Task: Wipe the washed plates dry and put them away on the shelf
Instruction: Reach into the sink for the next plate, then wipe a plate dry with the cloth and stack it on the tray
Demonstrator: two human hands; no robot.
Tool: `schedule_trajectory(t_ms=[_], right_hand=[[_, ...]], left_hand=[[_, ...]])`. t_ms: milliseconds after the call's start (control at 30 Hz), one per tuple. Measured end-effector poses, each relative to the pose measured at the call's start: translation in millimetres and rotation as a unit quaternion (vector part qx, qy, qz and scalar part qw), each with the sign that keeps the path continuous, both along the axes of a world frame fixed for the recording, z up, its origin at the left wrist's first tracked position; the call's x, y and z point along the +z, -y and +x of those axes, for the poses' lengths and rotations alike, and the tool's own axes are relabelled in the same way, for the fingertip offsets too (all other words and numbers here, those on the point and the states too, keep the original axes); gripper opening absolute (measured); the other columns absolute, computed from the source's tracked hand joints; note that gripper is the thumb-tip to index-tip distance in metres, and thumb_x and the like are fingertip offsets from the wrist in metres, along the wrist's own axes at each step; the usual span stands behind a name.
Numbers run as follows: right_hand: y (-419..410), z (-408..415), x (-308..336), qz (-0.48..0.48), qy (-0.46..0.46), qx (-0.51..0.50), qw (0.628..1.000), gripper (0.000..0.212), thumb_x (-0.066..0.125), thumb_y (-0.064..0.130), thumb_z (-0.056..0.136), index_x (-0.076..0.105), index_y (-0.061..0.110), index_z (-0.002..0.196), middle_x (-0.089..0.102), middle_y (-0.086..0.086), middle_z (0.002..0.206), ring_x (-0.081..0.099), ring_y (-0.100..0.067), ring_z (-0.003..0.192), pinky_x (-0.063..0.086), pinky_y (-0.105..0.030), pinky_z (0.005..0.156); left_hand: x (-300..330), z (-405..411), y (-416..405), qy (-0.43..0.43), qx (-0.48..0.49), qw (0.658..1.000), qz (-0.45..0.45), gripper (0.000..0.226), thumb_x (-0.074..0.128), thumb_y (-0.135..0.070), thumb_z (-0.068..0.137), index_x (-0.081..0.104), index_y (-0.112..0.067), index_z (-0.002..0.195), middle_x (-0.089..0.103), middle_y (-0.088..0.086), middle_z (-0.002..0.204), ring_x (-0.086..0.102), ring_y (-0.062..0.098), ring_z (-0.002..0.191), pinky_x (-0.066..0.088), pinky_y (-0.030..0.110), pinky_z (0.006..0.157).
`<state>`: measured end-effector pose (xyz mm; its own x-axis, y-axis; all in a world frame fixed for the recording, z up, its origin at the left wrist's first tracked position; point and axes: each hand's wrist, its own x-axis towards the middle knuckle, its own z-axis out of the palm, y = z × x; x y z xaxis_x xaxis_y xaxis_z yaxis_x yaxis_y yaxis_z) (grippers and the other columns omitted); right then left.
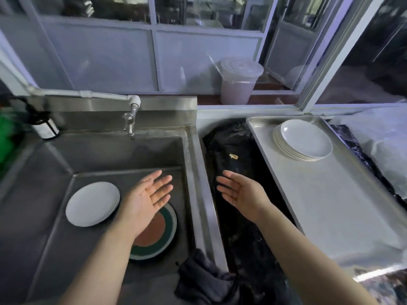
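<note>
Left hand (146, 199) empty above sink (123, 155); white plate (93, 204) flat, face-up.

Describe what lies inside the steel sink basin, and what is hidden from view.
The sink holds a white plate and a coloured ringed plate. The left hand covers part of the ringed plate.

Both bare forearms reach forward. The left hand (147, 199) and right hand (242, 193) are held palms up, fingers (161, 183) straight, holding nothing.
</note>
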<state>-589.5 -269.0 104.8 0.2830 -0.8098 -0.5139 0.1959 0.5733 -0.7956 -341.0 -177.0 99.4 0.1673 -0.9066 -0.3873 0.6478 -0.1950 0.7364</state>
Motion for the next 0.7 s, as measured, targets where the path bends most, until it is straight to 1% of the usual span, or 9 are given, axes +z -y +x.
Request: schedule_trajectory(t_ms=[67,133,200,267,367,433,533,633,700], right_hand=[[-21.8,38.7,-0.7,0.006,0.000,0.001,1.000,0.025,0.048,0.024,0.097,0.066,0.017,0.113,0.073,-0.006,0.107,0.069,-0.021,0.095,0.050,-0.031,0.080],[-43.8,80.7,-3.7,0.017,-0.001,0.014,1.000,0.025,0.047,0.024,0.098,0.064,0.017,0.115,0.072,-0.006,0.109,0.068,-0.022,0.098,0.049,-0.031,0.079],[-66.6,122.4,-7.9,0.029,0.002,0.029,0.999,0.025,0.047,0.024,0.099,0.063,0.017,0.116,0.071,-0.006,0.113,0.065,-0.023,0.103,0.049,-0.031,0.081],[-89.0,160.9,-12.9,0.033,0.005,0.039,0.999,0.023,0.047,0.023,0.099,0.064,0.018,0.112,0.071,-0.006,0.111,0.066,-0.023,0.098,0.049,-0.032,0.082],[-117.0,208.4,-19.1,0.045,-0.002,0.043,0.998,0.019,0.051,0.020,0.096,0.066,0.015,0.105,0.072,-0.010,0.104,0.068,-0.027,0.092,0.049,-0.035,0.086],[-129.5,232.4,-23.6,0.057,-0.009,0.044,0.997,0.017,0.054,0.018,0.094,0.067,0.012,0.103,0.071,-0.013,0.104,0.067,-0.029,0.090,0.047,-0.036,0.089],[-137.9,259.9,-35.3,0.081,-0.033,0.045,0.995,0.015,0.058,0.017,0.092,0.069,0.014,0.100,0.071,-0.011,0.101,0.066,-0.026,0.087,0.046,-0.036,0.089],[-139.5,280.6,-56.1,0.118,-0.052,0.051,0.990,0.012,0.059,0.019,0.091,0.069,0.016,0.098,0.074,-0.006,0.093,0.065,-0.023,0.085,0.050,-0.033,0.077],[-137.4,290.7,-74.7,0.130,-0.071,0.066,0.987,0.014,0.059,0.020,0.092,0.067,0.015,0.101,0.075,-0.005,0.091,0.067,-0.024,0.087,0.051,-0.036,0.084]], left_hand=[[1.0,36.9,-33.9,0.021,-0.008,1.000,-0.004,0.038,0.053,-0.026,0.086,0.061,-0.017,0.122,0.071,0.008,0.116,0.071,0.022,0.096,0.049,0.040,0.087],[1.1,75.9,-68.3,0.045,-0.009,0.999,-0.002,0.042,0.054,-0.028,0.083,0.060,-0.017,0.122,0.070,0.009,0.117,0.071,0.023,0.097,0.050,0.039,0.085],[-1.4,115.5,-99.3,0.065,0.002,0.998,0.003,0.035,0.051,-0.024,0.088,0.061,-0.018,0.121,0.070,0.010,0.117,0.071,0.022,0.096,0.049,0.038,0.084],[-5.1,152.4,-126.5,0.076,0.025,0.997,0.006,0.029,0.046,-0.022,0.094,0.063,-0.021,0.117,0.070,0.008,0.117,0.071,0.021,0.096,0.049,0.037,0.085],[-8.7,196.3,-161.8,0.080,0.063,0.995,0.007,0.031,0.050,-0.026,0.088,0.064,-0.023,0.115,0.070,0.007,0.118,0.070,0.020,0.098,0.048,0.038,0.089],[-13.3,218.8,-183.3,0.071,0.078,0.994,0.012,0.032,0.049,-0.025,0.090,0.063,-0.021,0.118,0.069,0.007,0.120,0.069,0.022,0.101,0.047,0.040,0.091],[-24.4,245.3,-206.9,0.055,0.096,0.993,0.026,0.036,0.050,-0.026,0.089,0.060,-0.020,0.123,0.069,0.007,0.120,0.068,0.023,0.104,0.047,0.041,0.092],[-37.5,266.1,-218.9,0.063,0.119,0.989,0.061,0.029,0.041,-0.019,0.099,0.059,-0.018,0.122,0.072,0.006,0.113,0.069,0.024,0.099,0.049,0.039,0.087],[-46.6,279.6,-222.4,0.079,0.134,0.984,0.091,0.028,0.038,-0.016,0.101,0.059,-0.019,0.120,0.073,0.004,0.108,0.069,0.023,0.097,0.049,0.038,0.085]])
